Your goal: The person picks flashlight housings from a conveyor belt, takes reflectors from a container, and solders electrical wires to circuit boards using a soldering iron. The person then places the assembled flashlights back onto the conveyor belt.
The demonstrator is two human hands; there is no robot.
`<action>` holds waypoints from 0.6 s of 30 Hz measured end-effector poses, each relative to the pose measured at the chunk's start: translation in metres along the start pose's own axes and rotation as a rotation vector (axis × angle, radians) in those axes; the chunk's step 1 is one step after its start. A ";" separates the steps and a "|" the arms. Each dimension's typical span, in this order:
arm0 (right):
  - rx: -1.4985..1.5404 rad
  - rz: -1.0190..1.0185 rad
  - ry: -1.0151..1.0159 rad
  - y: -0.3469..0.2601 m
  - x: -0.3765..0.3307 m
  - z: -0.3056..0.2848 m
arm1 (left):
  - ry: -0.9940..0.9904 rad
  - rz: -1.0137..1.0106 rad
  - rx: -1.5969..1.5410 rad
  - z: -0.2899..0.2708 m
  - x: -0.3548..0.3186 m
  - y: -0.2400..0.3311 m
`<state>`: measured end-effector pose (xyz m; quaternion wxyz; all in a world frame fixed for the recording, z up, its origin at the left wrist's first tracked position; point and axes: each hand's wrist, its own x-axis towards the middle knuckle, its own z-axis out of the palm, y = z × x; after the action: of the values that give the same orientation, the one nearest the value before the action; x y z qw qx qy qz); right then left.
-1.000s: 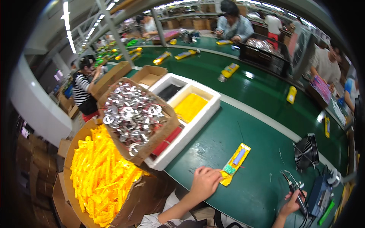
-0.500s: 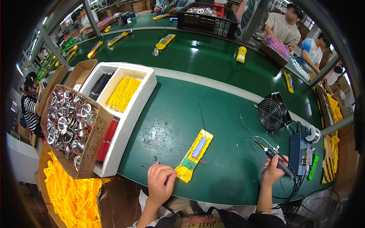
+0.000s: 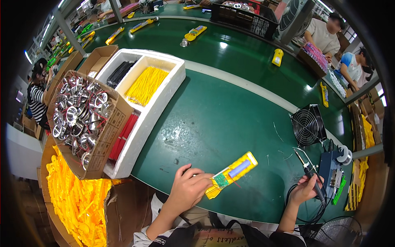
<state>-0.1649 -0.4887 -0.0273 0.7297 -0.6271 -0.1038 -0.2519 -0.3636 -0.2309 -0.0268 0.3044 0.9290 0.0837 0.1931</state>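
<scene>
My left hand (image 3: 190,187) has its fingers closed on the near left end of a yellow plastic housing (image 3: 250,158). Inside that half-shell lie a blue cylindrical battery (image 3: 240,169) and a green circuit board (image 3: 221,180); a thin red wire sticks out toward the right. My fingertips cover part of the board end, and the thumb is hidden. Off to the right, my right hand (image 3: 305,190) grips a soldering iron (image 3: 307,168) by its handle, tip pointing up and away, apart from the housing. A thin metal tube runs alongside the iron's tip.
A white foam box (image 3: 177,78) holds yellow, black and red wires. Beside it stand a carton of silver reflectors (image 3: 78,115) and a box of yellow housings (image 3: 78,193). Rightward are a black fan (image 3: 307,126) and a blue soldering station (image 3: 328,164). Beyond runs a green conveyor (image 3: 230,51).
The view has shifted. The housing has turned clockwise, its far end swinging right, and my left hand has moved from beside its near end onto it. The right hand still holds the iron.
</scene>
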 end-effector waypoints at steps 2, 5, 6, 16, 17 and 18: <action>-0.005 -0.035 0.056 -0.002 0.001 0.002 | -0.050 0.075 -0.088 0.000 0.001 0.001; 0.005 -0.005 0.089 -0.004 0.008 -0.004 | 0.008 0.051 -0.120 -0.001 -0.002 -0.001; 0.038 0.002 0.112 -0.007 0.010 -0.005 | 0.041 0.051 -0.133 -0.001 -0.004 -0.002; 0.332 0.292 -0.489 -0.062 0.006 0.051 | 0.211 -0.115 -0.188 0.011 -0.018 0.003; 0.287 0.341 -0.538 -0.062 0.002 0.055 | 0.213 -0.117 -0.196 0.012 -0.017 0.005; 0.242 0.391 -0.588 -0.061 -0.003 0.060 | 0.225 -0.118 -0.189 0.012 -0.015 0.008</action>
<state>-0.1879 -0.4353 0.0360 0.7719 -0.5900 -0.2160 0.0973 -0.3719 -0.2477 -0.0360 0.3898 0.8622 0.1532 0.2849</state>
